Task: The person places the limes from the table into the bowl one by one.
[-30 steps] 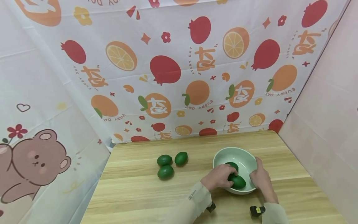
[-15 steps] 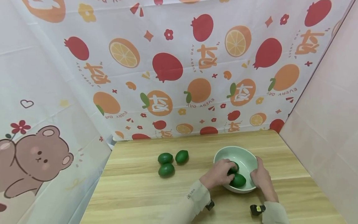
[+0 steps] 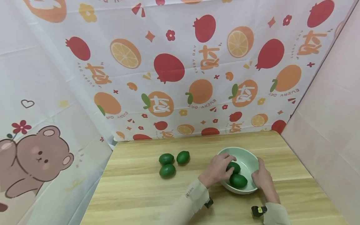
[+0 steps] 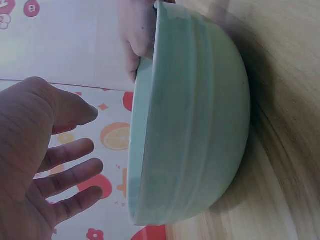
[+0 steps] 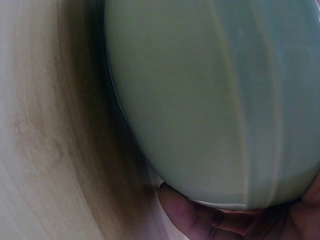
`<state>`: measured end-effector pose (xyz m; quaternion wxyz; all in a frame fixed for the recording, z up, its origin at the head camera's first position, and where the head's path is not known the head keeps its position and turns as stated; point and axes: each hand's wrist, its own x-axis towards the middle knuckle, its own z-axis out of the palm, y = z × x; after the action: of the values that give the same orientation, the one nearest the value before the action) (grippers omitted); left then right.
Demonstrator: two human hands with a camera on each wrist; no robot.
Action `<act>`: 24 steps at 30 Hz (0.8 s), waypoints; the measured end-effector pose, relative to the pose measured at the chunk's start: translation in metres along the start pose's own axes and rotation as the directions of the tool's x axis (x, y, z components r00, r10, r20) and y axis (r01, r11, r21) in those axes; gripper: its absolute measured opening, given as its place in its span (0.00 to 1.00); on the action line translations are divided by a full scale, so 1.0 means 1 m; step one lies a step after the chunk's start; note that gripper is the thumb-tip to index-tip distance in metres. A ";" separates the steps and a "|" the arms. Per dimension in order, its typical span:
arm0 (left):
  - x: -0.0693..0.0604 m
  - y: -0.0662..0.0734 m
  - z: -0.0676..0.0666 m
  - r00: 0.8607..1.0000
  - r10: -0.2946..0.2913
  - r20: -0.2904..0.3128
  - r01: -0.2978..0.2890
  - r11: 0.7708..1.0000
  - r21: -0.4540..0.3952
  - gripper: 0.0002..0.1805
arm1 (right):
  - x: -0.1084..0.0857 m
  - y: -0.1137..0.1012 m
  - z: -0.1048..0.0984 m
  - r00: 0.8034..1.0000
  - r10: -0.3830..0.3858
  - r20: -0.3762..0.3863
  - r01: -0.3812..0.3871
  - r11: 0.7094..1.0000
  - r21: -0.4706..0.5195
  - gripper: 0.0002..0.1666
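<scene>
A pale green bowl (image 3: 247,159) stands at the right of the wooden table, with two dark green fruits (image 3: 238,181) inside, one behind the other. My left hand (image 3: 217,168) hovers over the bowl's left rim beside the rear fruit (image 3: 234,167); in the left wrist view the hand (image 4: 45,150) has its fingers spread, clear of the bowl's side (image 4: 195,120). The right rim is gripped by my right hand (image 3: 263,178), thumb inside; the right wrist view shows fingers (image 5: 185,212) against the bowl's outer wall (image 5: 190,100).
Three more green fruits (image 3: 167,171) lie together on the table (image 3: 135,187), left of the bowl. A fruit-printed cloth (image 3: 180,118) hangs behind the table's back edge, and pale cloths hang at both sides.
My left hand has let go of the fruit in the bowl and drawn back a little to the left, its fingers opening. My right hand stays on the rim.
</scene>
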<state>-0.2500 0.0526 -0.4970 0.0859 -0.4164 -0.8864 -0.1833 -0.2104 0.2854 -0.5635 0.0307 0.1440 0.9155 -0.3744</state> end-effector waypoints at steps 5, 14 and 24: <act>0.000 -0.004 -0.003 0.999 0.026 -0.020 -0.025 0.998 0.049 0.17 | 0.002 0.002 0.000 1.000 0.005 0.005 -0.005 1.000 0.000 0.46; -0.001 -0.014 -0.012 0.996 0.021 -0.090 -0.014 0.997 0.079 0.18 | 0.004 0.002 -0.001 1.000 -0.001 0.003 0.001 1.000 -0.014 0.46; -0.008 -0.032 -0.017 0.990 -0.014 -0.141 0.031 0.992 0.119 0.20 | 0.001 0.002 -0.001 1.000 0.003 0.013 -0.003 1.000 -0.009 0.47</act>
<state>-0.2690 0.0215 -0.4922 0.1709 -0.3864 -0.8923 -0.1592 -0.2113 0.2872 -0.5643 0.0377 0.1428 0.9167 -0.3712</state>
